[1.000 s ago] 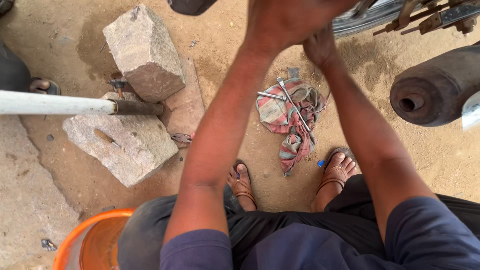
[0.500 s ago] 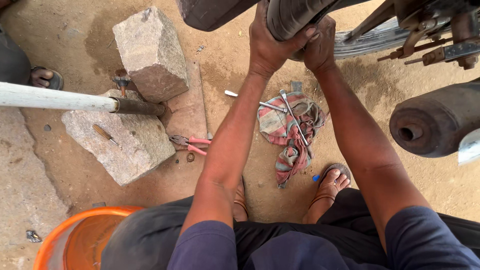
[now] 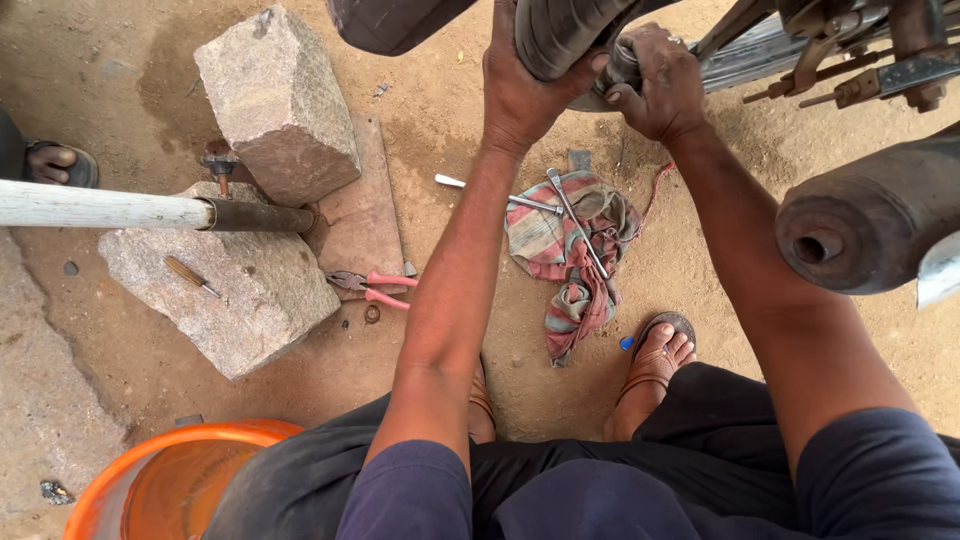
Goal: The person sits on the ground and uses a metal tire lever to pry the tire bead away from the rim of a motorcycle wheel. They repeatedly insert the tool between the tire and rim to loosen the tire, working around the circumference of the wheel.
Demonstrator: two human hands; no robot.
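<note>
A black tyre (image 3: 565, 30) hangs at the top of the head view. My left hand (image 3: 520, 95) grips its left side. My right hand (image 3: 660, 85) holds its lower right edge, close to a metal wheel rim (image 3: 760, 60). Below my hands, a striped rag (image 3: 565, 250) lies on the dirt ground with two metal spanners (image 3: 575, 220) across it. My sandalled feet (image 3: 655, 365) rest near the rag.
Two grey stone blocks (image 3: 275, 95) support a white pole (image 3: 100, 205); a screwdriver (image 3: 190, 277) lies on the lower block. Pink-handled pliers (image 3: 375, 288) lie on the ground. An orange basin (image 3: 165, 480) sits bottom left. An exhaust pipe (image 3: 870, 225) juts in at right. Another person's foot (image 3: 55, 160) is at left.
The view has tilted up, so the tyre and rim show more fully. Both hands have shifted lower in the frame while staying on the tyre.
</note>
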